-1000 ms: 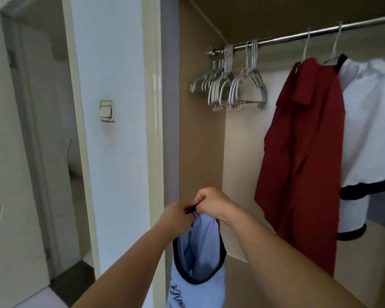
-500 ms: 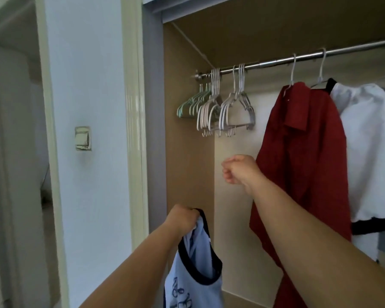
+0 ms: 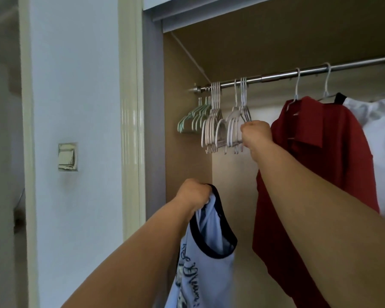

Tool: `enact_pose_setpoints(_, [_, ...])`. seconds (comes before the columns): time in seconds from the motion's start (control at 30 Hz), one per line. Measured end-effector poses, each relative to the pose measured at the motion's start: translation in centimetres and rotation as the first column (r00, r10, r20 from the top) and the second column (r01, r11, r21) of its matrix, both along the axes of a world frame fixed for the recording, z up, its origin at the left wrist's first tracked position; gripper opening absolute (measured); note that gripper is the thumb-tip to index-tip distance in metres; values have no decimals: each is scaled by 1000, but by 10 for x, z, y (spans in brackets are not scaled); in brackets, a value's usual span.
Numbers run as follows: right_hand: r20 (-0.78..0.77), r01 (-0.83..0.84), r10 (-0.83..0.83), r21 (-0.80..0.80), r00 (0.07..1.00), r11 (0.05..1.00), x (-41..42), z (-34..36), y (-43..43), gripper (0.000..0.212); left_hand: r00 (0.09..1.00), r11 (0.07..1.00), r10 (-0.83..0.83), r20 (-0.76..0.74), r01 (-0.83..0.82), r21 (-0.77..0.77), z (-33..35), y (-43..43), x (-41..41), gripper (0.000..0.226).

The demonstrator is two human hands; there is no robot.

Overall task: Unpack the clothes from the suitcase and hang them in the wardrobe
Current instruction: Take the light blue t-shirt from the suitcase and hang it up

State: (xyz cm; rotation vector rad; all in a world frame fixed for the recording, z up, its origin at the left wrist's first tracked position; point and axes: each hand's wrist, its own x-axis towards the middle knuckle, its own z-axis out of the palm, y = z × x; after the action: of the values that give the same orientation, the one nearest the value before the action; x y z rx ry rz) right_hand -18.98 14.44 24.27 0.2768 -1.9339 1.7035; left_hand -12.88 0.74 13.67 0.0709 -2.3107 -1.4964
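Note:
My left hand (image 3: 192, 193) grips a light blue T-shirt (image 3: 206, 263) by its dark navy collar; the shirt hangs down in front of the wardrobe opening. My right hand (image 3: 256, 134) is raised and closed on a white hanger (image 3: 239, 121), the rightmost of the empty ones still hooked on the metal rail (image 3: 276, 77). More white hangers (image 3: 212, 127) and mint green hangers (image 3: 192, 117) hang at the rail's left end. A red shirt (image 3: 320, 152) and a white shirt (image 3: 382, 138) hang to the right.
The wardrobe's brown side panel (image 3: 185, 163) stands left of the hangers. A white wall (image 3: 76, 85) with a light switch (image 3: 67, 156) lies further left, beside a cream door frame (image 3: 130, 107). The suitcase is out of view.
My right hand let go of the blue T-shirt's collar, rose to the rail and closed on a white hanger. My left hand keeps the shirt. The view tilted upward.

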Motion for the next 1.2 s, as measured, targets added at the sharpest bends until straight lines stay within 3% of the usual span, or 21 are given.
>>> enact_pose_setpoints(0.13, [62,-59,63,-60,996,996,-3,12,-4,10,1000,1000,12,-18,-12,13,11,9,-6,27])
enact_pose_setpoints(0.4, [109,-237,247,-95,963,967,-16,20,-8,14,1000,1000,16,9,-16,-6,12,20,-14,29])
enact_pose_setpoints(0.63, [122,-149,162,-110,979,983,-22,31,-10,18,999,1000,10,51,-10,-3,8,19,-13,30])
enact_pose_setpoints(0.8, [13,108,-109,44,994,993,-36,37,-1,18,999,1000,11,51,-13,22,3,12,-17,35])
enact_pose_setpoints(0.87, [-29,163,-161,63,986,985,-39,35,4,29,999,999,12,51,-14,35,1,10,-19,38])
enact_pose_setpoints(0.97, [-112,271,-259,105,959,957,-40,24,6,42,998,999,0,61,-3,49,-3,6,-23,37])
enact_pose_setpoints(1.2, [-176,387,-358,172,917,906,-17,-38,12,40,997,992,-57,52,51,113,-25,12,-35,26])
